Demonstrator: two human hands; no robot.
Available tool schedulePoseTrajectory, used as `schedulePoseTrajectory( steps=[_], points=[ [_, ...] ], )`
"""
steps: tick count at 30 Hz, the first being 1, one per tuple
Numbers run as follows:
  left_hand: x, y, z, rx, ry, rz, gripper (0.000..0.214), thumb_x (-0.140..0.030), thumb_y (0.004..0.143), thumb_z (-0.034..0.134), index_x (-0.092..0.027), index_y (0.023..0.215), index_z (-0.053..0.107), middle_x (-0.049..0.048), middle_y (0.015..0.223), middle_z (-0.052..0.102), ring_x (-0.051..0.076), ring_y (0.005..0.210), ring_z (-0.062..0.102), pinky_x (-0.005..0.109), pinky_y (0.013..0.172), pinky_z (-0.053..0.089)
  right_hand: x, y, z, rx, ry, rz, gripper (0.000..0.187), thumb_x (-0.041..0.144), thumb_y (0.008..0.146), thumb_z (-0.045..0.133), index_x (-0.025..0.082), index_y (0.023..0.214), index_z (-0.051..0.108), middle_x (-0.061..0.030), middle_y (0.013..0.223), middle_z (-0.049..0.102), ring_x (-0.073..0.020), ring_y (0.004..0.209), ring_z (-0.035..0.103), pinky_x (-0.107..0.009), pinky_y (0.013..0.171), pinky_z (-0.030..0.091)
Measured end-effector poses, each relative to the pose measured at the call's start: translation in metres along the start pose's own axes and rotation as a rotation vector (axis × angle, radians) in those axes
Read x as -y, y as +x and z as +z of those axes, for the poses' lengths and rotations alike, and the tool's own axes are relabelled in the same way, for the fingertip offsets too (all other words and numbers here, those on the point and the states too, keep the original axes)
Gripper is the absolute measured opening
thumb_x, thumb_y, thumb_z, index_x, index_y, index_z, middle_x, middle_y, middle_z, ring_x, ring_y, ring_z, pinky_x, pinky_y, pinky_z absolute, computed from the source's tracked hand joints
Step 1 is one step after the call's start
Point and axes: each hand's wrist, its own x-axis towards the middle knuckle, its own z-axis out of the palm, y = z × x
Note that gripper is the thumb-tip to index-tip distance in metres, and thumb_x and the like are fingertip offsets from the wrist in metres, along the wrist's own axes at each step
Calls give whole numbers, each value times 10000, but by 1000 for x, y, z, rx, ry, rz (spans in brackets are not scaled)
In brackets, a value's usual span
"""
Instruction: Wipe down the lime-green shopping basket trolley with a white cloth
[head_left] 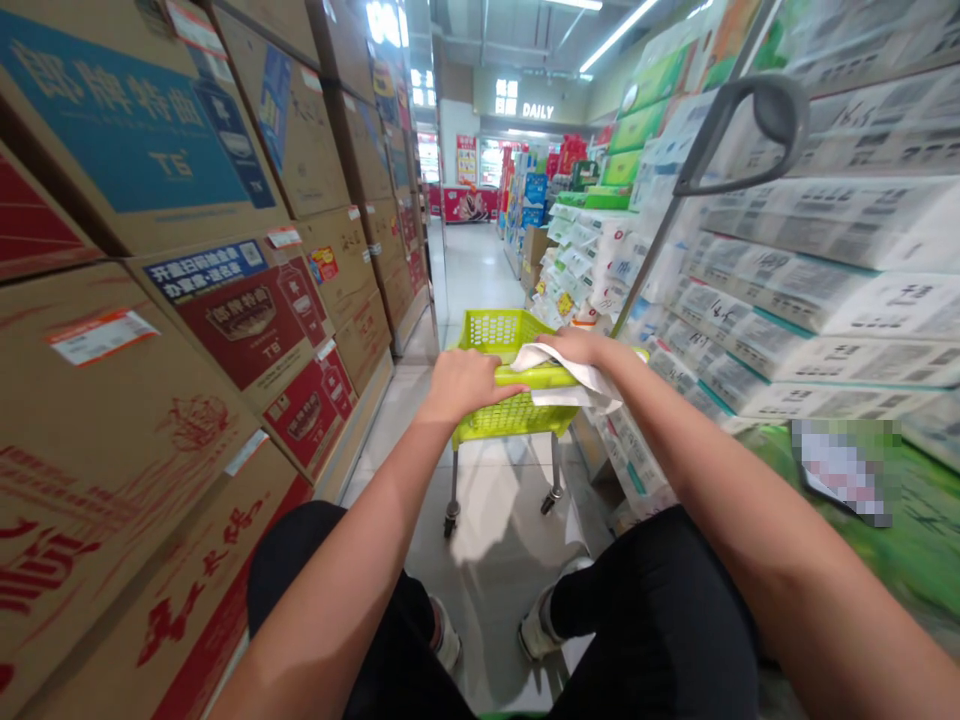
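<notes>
A small lime-green shopping cart (499, 425) stands in front of me, its perforated basket on grey legs with black casters. My left hand (471, 385) grips the left part of its handle (546, 376), the thumb lying along the near side. On the right part, a white cloth (592, 378) is draped over the handle. My right hand (574, 345) presses this cloth from above, its fingers bent over the bar and partly hidden by the folds. The cloth's loose end hangs below the handle.
Stacked cardboard cartons (255, 320) line the left side closely. Wrapped paper packs (817, 300) rise on the right, with a grey looped handle (742, 135) on a pole before them. A tiled aisle (476, 255) runs ahead between goods. My knees flank the cart's near side.
</notes>
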Motion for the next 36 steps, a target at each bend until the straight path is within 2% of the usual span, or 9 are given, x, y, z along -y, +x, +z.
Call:
schedulePoseTrajectory(
  steps=[2,6,8,10,13,16,18,27,36],
  points=[
    [2,0,0,-8,-1,-4,792,-835,783,310,-206,962,757,147,809,705,323,814,668,363,670,394,4,-20,13,-88,-69,-47,573,534,970,287,157,1039,714,-140,1007,730,-284,906,664,-385,828,469],
    [2,2,1,-21,0,-10,732,-799,780,384,-200,963,762,144,814,707,331,834,671,366,671,400,21,-66,42,-506,-149,-166,545,495,980,313,143,1310,568,-152,1274,628,-309,1191,542,-423,1015,368],
    [-1,2,0,-25,0,-5,706,-774,789,398,-195,963,764,145,818,709,331,836,672,366,670,400,27,-78,47,-568,-153,-176,565,499,979,325,131,1357,526,-157,1326,593,-304,1227,514,-420,1049,336],
    [-6,1,-1,-25,0,1,683,-745,801,406,-189,974,764,149,828,713,330,841,673,366,675,402,28,-76,40,-502,-159,-130,588,542,974,309,135,1309,571,-159,1268,630,-308,1179,553,-412,1012,369],
    [-12,-1,-3,-19,-3,-4,647,-707,815,415,-186,969,766,155,840,715,330,848,674,368,686,406,28,-50,19,-237,-170,-3,656,621,953,259,156,1139,682,-160,1112,701,-324,1056,631,-397,892,436],
    [-12,0,-4,3,-5,-7,650,-710,820,394,-194,947,769,163,841,713,337,846,675,377,693,412,32,-17,3,7,-165,109,712,651,930,254,136,1085,721,-187,1116,703,-338,1039,650,-378,831,452],
    [-8,2,-4,23,-3,-5,661,-721,816,388,-197,945,769,167,844,713,342,848,676,381,697,415,36,-5,1,50,-160,142,717,637,930,256,116,1101,718,-201,1147,692,-333,1052,648,-364,822,449],
    [3,5,-2,2,3,-23,568,-640,809,440,-196,932,772,148,838,719,326,858,677,367,697,424,57,-56,35,-430,-220,28,532,500,989,257,157,1062,657,-160,1094,688,-301,1066,586,-365,909,393],
    [-9,6,-3,31,-54,-21,671,-711,820,393,-176,970,768,174,881,714,337,885,667,381,732,417,48,-40,28,-426,-93,287,564,489,977,262,156,1010,716,-190,986,713,-330,982,641,-373,820,447]
  ],
)
